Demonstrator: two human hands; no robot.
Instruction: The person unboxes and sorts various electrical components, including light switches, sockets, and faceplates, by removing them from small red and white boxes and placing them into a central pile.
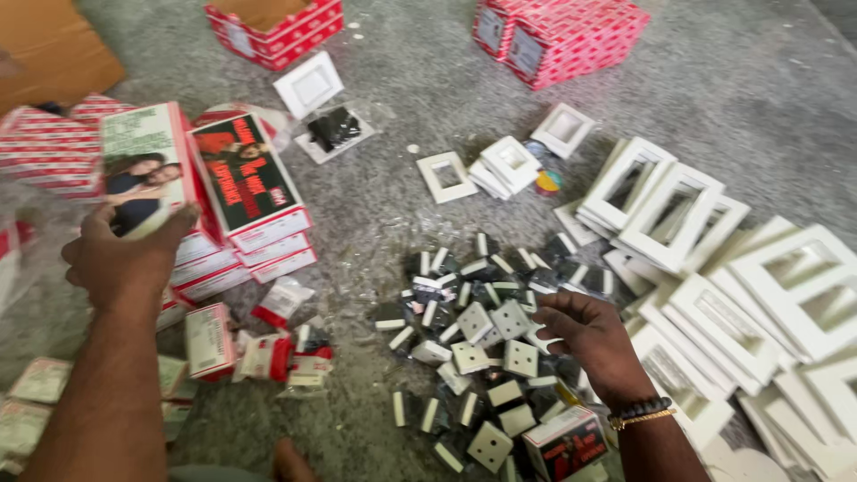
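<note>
— Fingers (561,314) of the right hand (591,339) are curled loosely over the pile of socket modules (482,330); whether they pinch one, I cannot tell. What about the other side?

— Left hand (120,259) is closed on the lower edge of an upright box (147,165), thumb across its front. That box is a tall rectangle, long axis vertical, red-edged, with a green top and a photo of two people facing the camera.

— Where does it stand from the pile?

— Well to the left of the pile. Just right of it leans a second box (245,170), dark with red bands, tilted toward the pile, resting on a stack of flat red-and-white boxes (268,250); I count about three edges there.

— Other packages?

— Beyond the pile, at the far edge, one open red carton (272,31) to the left and two stacked red cartons (562,36) to the right. A small red-and-black box (564,442) lies at the pile's near edge, beside the right wrist with its bead bracelet (641,412).

— And the white pieces?

— White frame plates (678,214) are heaped right of the pile, too many overlapping to count. Four or five smaller white frames (509,165) sit just behind it. Modules run to several dozen, dark-bodied with white square faces, pointing every way on the grey floor (714,80).
</note>
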